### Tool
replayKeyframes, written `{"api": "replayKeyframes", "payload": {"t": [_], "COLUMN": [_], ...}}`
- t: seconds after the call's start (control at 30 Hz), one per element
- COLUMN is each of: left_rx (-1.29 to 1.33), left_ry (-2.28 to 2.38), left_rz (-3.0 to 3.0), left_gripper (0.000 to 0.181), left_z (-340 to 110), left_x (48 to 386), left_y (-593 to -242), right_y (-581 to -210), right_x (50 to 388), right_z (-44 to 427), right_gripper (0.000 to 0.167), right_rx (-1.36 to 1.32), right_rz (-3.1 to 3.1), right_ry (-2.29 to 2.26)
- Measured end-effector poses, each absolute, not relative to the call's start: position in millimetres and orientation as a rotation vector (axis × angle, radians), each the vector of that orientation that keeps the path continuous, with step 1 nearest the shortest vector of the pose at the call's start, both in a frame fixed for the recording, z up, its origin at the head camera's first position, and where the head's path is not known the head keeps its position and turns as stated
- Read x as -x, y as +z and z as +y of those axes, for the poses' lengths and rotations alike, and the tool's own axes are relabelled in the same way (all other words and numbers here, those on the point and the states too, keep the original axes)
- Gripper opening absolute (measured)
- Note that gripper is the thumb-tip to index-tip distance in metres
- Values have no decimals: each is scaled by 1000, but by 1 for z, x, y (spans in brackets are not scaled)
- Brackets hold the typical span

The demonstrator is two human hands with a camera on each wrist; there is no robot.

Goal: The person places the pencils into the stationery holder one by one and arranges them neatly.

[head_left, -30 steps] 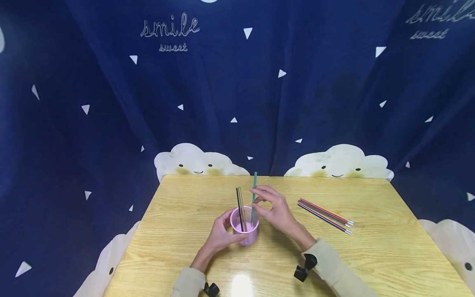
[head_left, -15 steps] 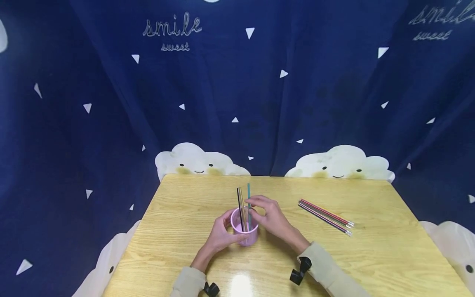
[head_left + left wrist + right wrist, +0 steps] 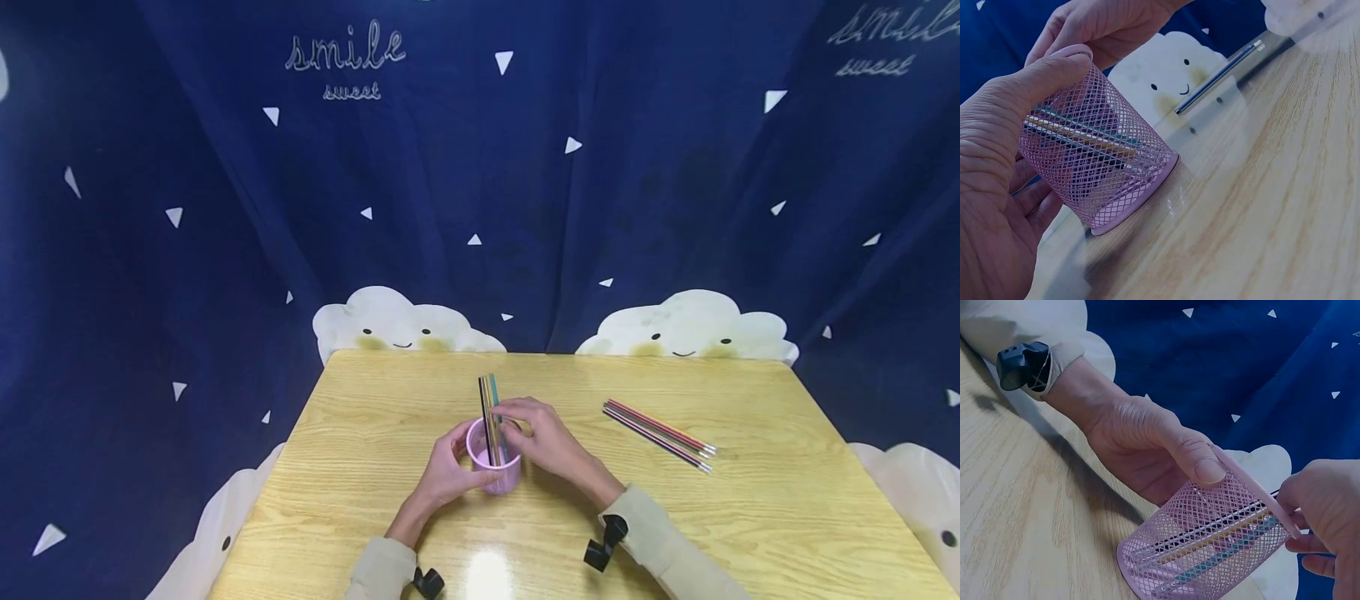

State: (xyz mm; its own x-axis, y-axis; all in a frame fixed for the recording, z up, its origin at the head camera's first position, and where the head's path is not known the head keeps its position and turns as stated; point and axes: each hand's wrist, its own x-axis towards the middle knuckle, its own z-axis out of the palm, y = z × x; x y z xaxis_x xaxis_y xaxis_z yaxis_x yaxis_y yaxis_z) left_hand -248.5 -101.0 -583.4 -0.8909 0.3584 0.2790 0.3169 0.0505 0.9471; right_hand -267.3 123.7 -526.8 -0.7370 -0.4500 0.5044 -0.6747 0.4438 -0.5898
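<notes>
And it's the left hand (image 3: 442,478) wrapped round the pink cup (image 3: 504,482), right hand (image 3: 546,437) pinching the teal pencil (image 3: 492,388) inside, beside gold pencil (image 3: 486,390) and black pencil (image 3: 482,397)!

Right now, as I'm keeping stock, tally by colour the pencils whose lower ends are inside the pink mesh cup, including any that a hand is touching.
Black pencil: 1
Gold pencil: 1
Teal pencil: 1
Total inside the pink mesh cup: 3
</notes>
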Motion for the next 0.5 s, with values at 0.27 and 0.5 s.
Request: {"api": "replayKeyframes", "payload": {"t": [0.27, 0.5], "left_rx": [-709, -679], "left_ry": [2015, 2018], "left_rz": [2279, 2264], "left_gripper": [82, 82], "left_z": [-101, -100], "left_x": [248, 248], "left_y": [-582, -582], "right_y": [-524, -529], "right_x": [262, 260], "right_z": [137, 173], "right_gripper": [31, 36], "right_rx": [-966, -876], "right_rz": [-2388, -2400], "right_ry": [1204, 1075]}}
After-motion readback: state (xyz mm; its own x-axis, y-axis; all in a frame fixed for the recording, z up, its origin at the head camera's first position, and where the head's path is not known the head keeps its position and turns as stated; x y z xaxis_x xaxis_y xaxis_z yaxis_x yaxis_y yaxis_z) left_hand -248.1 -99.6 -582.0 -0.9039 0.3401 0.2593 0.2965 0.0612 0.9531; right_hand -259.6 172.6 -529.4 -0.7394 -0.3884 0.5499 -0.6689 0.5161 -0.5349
